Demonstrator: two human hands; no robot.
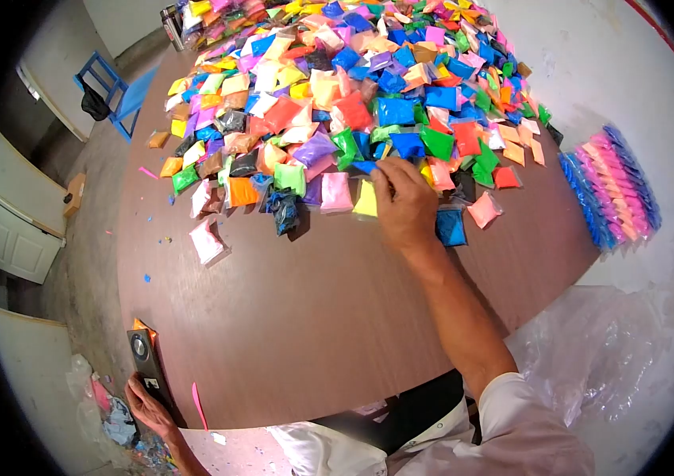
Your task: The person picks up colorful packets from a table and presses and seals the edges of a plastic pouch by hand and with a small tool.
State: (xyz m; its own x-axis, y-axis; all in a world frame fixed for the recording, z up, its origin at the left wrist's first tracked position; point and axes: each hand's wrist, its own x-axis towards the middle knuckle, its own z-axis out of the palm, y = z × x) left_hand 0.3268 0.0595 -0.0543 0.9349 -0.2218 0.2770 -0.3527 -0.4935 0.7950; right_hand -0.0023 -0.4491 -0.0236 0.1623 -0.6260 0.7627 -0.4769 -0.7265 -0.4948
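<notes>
We had the small blue plastic packet (364,166) pinched in our right hand (405,200) beside the multicoloured packet heap (281,115), probably fingertip-held because neighbours crowded it. Our left hand (150,408) touched the black rectangular phone (151,371) on the brown bench (273,317), perhaps steadying it; its grip was unclear.

Table (273,317): smooth brown surface, satin finish, soft sheen. Packets (281,115): thin, clear, glossy plastic film, creased; coloured contents matt. Plastic sheet (591,349): transparent, wrinkled, highly reflective. Phone (149,369): dark, smooth back; glossy lens surround. Shirt (512,432): white cloth, matt, softly folded. Floor (99,254): grey, dull, mottled. Chair (124,91): blue, smooth-looking. Box (74,195): brown, matt, cardboard-like. Door (15,238): white, smooth, faint sheen.
</notes>
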